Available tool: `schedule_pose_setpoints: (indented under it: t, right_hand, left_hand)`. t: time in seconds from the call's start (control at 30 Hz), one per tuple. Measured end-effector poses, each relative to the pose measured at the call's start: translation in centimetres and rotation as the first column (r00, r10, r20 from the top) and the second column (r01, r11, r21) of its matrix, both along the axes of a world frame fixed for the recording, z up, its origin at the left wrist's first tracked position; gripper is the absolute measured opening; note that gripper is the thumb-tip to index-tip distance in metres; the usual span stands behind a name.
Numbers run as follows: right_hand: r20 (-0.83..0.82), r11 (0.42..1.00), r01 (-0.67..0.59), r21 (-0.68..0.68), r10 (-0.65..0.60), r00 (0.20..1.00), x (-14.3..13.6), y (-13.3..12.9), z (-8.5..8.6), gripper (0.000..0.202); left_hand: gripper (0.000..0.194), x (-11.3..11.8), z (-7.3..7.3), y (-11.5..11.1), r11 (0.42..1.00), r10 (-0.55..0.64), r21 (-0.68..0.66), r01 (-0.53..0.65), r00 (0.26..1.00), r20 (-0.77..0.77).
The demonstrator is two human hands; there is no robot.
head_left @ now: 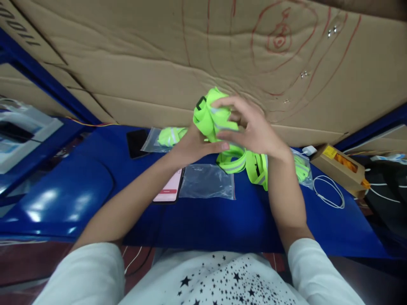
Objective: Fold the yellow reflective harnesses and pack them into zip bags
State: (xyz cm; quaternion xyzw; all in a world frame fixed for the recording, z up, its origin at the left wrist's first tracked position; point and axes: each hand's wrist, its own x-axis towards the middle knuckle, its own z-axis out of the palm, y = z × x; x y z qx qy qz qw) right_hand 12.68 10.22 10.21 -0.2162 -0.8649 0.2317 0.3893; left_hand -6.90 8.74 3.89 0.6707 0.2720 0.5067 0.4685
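Observation:
A bundle of neon yellow-green reflective strap (211,112) with a black buckle is held up above the table. My left hand (199,146) grips it from below, thumb stretched toward the right. On its right side, my right hand (246,123) has curved fingers and thumb around the bundle, slightly blurred. More of the same strap (233,161) lies looped on the blue table, just below my hands. A clear empty plastic bag (206,182) rests flat in front of it, beside a phone with a lit screen (168,188).
Bagged yellow-green straps lie at the left (171,136) and right (302,167). A black phone (137,143), a coiled white cable (329,192) and a cardboard box (340,169) are on the blue table (222,224). A cardboard wall (143,84) stands behind.

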Motion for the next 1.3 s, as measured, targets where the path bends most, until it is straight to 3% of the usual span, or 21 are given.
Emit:
schedule_pose_setpoints:
  t: [0.1, 0.23, 0.33, 0.43, 0.5, 0.6, 0.67, 0.73, 0.83, 0.87, 0.93, 1.0, 1.03, 1.17, 1.23, 1.3]
  right_hand:
    - [0.088, 0.998, -0.01, 0.057, 0.005, 0.996, 0.5, -0.9, 0.7, 0.041]
    - [0.082, 0.969, 0.221, 0.114, -0.231, 0.97, 4.5, -0.6, 1.7, 0.046]
    - [0.161, 0.899, 0.42, 0.124, -0.436, 0.885, 7.6, 0.7, 1.2, 0.054]
    - [0.296, 0.816, 0.543, 0.199, -0.578, 0.76, 8.1, 1.2, 0.4, 0.064]
    - [0.317, 0.859, 0.463, 0.219, -0.512, 0.798, 6.8, 0.6, 0.3, 0.08]
    - [0.269, 0.97, 0.143, 0.196, -0.193, 0.943, 3.9, -0.8, 0.6, 0.096]
    - [0.266, 0.982, -0.057, 0.178, 0.007, 0.964, 2.5, -1.3, 0.8, 0.08]
    - [0.234, 0.979, -0.133, 0.157, 0.094, 0.968, 2.0, -1.1, 0.8, 0.055]
    - [0.116, 0.993, 0.031, 0.116, -0.044, 0.992, 2.1, -0.4, 0.6, 0.031]
    - [0.088, 0.987, 0.127, 0.096, -0.136, 0.987, 2.2, -0.2, 0.5, 0.029]
    - [0.042, 0.96, 0.275, 0.043, -0.277, 0.96, 2.4, 0.0, 0.4, 0.039]
    - [0.008, 0.949, 0.307, -0.065, -0.307, 0.952, 2.4, -0.1, 0.3, 0.046]
    - [-0.01, 0.949, 0.282, -0.14, -0.286, 0.958, 2.4, -0.2, 0.2, 0.046]
    - [-0.124, 0.898, 0.18, -0.401, -0.248, 0.961, 1.8, -0.8, 0.2, 0.051]
    - [-0.128, 0.887, 0.16, -0.434, -0.236, 0.963, 1.5, -0.9, 0.2, 0.058]
    - [-0.077, 0.904, 0.158, -0.397, -0.204, 0.976, 1.5, -0.9, 0.3, 0.059]
  left_hand:
    - [0.067, 0.5, 0.0, 0.1, 0.993, 0.093, -0.078, -0.083, 0.987, 0.128]
    - [0.054, -1.4, 1.2, 1.0, 0.963, 0.224, -0.208, -0.17, 0.935, 0.274]
    - [0.057, -3.4, 2.5, 1.1, 0.965, 0.119, -0.258, -0.046, 0.955, 0.272]
    - [0.056, -3.6, 3.2, 0.4, 0.952, 0.015, -0.299, 0.066, 0.965, 0.26]
    - [0.054, -2.9, 3.2, -0.3, 0.932, -0.004, -0.35, 0.091, 0.97, 0.243]
    - [0.053, -1.7, 3.0, -1.3, 0.879, -0.061, -0.457, 0.134, 0.983, 0.172]
    - [0.056, -1.4, 3.4, -1.7, 0.849, -0.108, -0.507, 0.15, 0.988, 0.112]
    - [0.063, -1.4, 4.2, -2.0, 0.856, -0.096, -0.506, 0.103, 0.995, 0.041]
    - [0.074, -1.8, 5.7, -2.0, 0.935, 0.112, -0.33, -0.133, 0.99, -0.082]
    - [0.075, -1.9, 6.0, -1.9, 0.951, 0.205, -0.208, -0.228, 0.971, -0.125]
    - [0.077, -2.1, 6.2, -1.7, 0.931, 0.365, 0.093, -0.353, 0.902, -0.229]
    - [0.081, -2.0, 5.7, -1.4, 0.891, 0.425, 0.316, -0.326, 0.845, -0.325]
    - [0.082, -1.9, 5.4, -1.3, 0.886, 0.415, 0.363, -0.287, 0.841, -0.347]
    - [0.09, -1.8, 4.4, -0.7, 0.931, 0.238, 0.336, -0.141, 0.934, -0.267]
    - [0.103, -2.0, 4.4, -0.5, 0.908, 0.216, 0.407, -0.097, 0.941, -0.259]
    - [0.096, -2.1, 4.5, -0.6, 0.842, 0.266, 0.536, -0.066, 0.915, -0.304]
